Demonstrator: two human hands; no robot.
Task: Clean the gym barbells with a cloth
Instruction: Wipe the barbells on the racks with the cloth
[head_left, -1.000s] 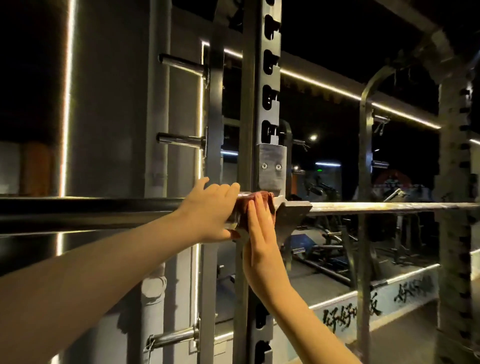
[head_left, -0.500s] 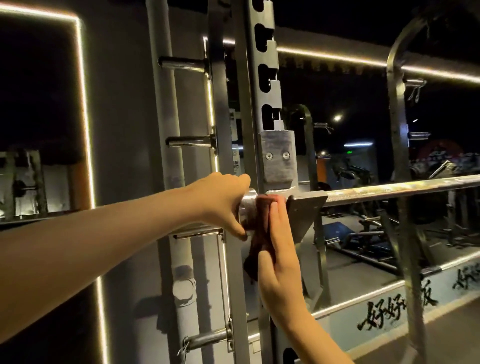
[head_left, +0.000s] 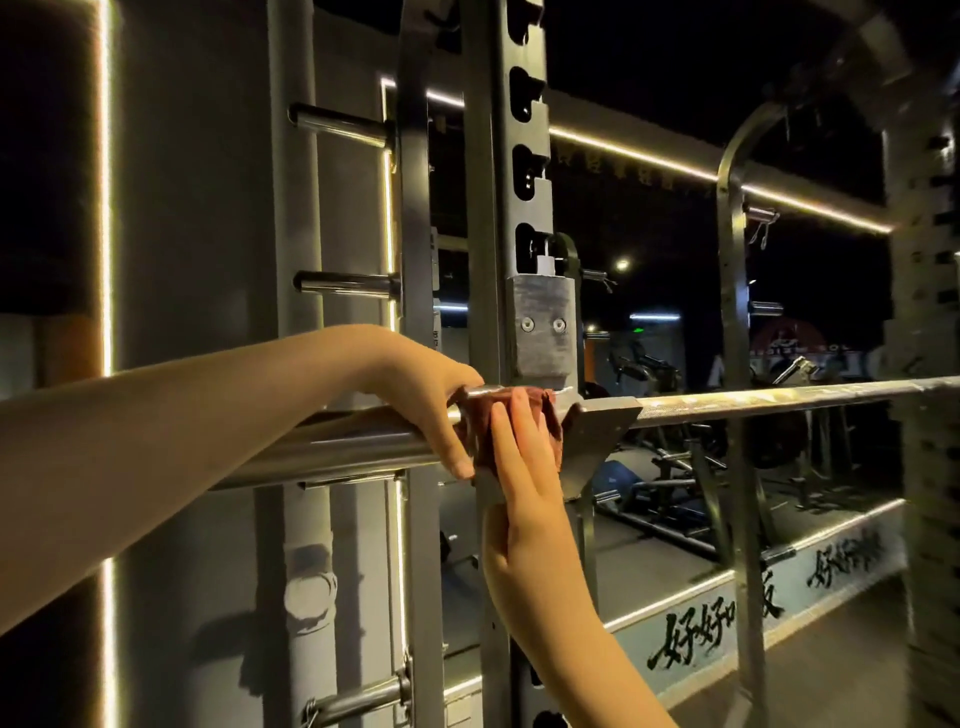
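Nearest, at the lower centre of the frame, the right hand (head_left: 524, 493) reaches up with its fingers straight and flat, pressing a reddish cloth (head_left: 550, 415) against the bar rather than gripping it. From the left edge the left hand (head_left: 415, 395) comes in with its fingers curled over the thick sleeve of the barbell (head_left: 753, 402), thumb underneath, holding it steady just beside the cloth.

The barbell runs across the middle of the frame and rests in a steel hook (head_left: 597, 441) on the slotted rack upright (head_left: 498, 208). The cloth is bunched around the bar just left of the hook, where sleeve meets shaft.

The work looks partway at best. The sleeve at the left gleams evenly, while the long shaft running to the right edge looks mottled and probably has yet to be wiped. Its far end is out of view.

Behind, storage pegs (head_left: 343, 283) stick out at centre left, and dim gym machines (head_left: 675, 467) stand at the right.
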